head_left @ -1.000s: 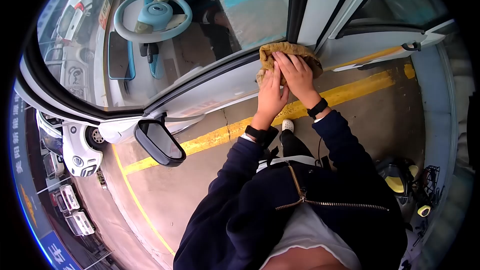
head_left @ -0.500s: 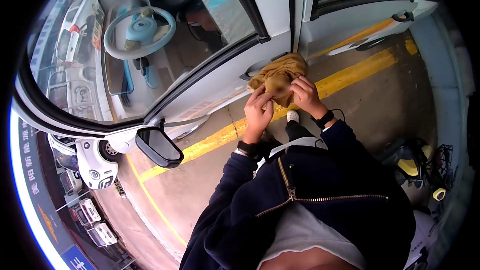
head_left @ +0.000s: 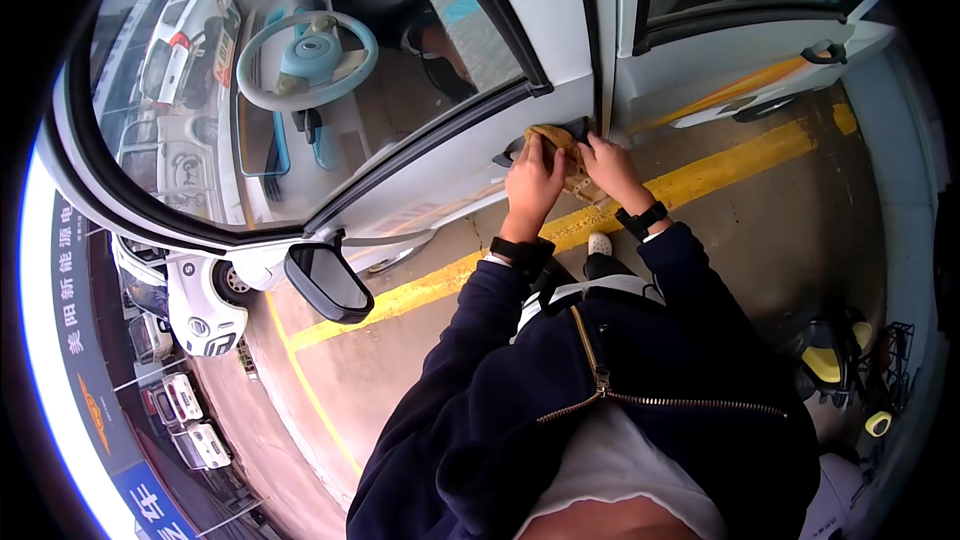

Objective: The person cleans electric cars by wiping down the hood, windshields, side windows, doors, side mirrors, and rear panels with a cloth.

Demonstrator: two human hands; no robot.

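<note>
A mustard-brown cloth (head_left: pixel 557 137) is bunched against the dark door handle (head_left: pixel 577 127) of a white car door (head_left: pixel 440 180), and its lower part hangs down below my hands. My left hand (head_left: pixel 535 183) lies over the cloth with its fingers bent onto it, at the handle's left part. My right hand (head_left: pixel 612 177) grips the right side of the cloth, close to the handle's right end. The handle is partly hidden by the cloth and the fingers.
Left of my arms, the side mirror (head_left: pixel 328 280) sticks out from the door. Through the window shows a pale blue steering wheel (head_left: pixel 308 58). A rear door handle (head_left: pixel 824 52) is farther right. Yellow lines (head_left: pixel 735 162) cross the floor; a black-and-yellow object (head_left: pixel 822 360) stands at the right.
Both hands have moved up to the door with the cloth. It was spread between the fingers in front of the handle; now it is bunched against the handle.
</note>
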